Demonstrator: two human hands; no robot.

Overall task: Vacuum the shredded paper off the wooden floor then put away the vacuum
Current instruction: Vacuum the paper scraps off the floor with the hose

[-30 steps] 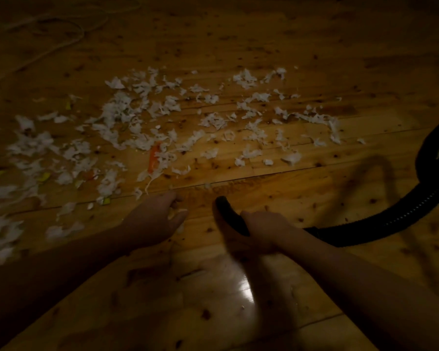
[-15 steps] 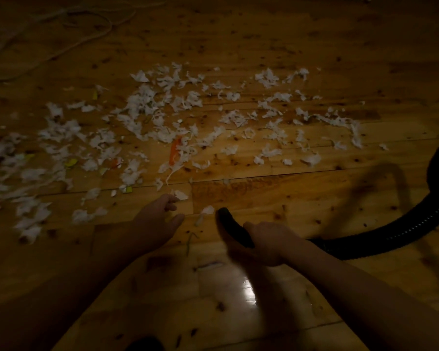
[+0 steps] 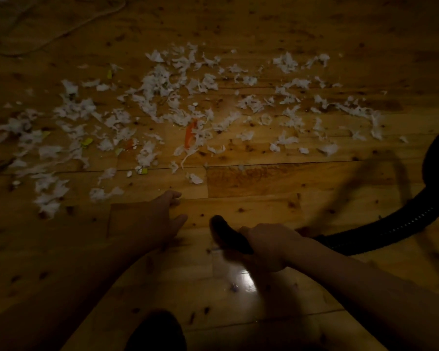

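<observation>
Head view: the right hand (image 3: 270, 245) is curled round the black vacuum nozzle (image 3: 227, 234), its mouth low over the wooden floor (image 3: 254, 183). The left hand (image 3: 152, 221) lies loosely spread beside it, holding nothing. Vacuuming looks barely begun — the shredded paper (image 3: 178, 102) lies ahead, the nearest scraps just beyond the left hand — so next the nozzle should push forward into them.
</observation>
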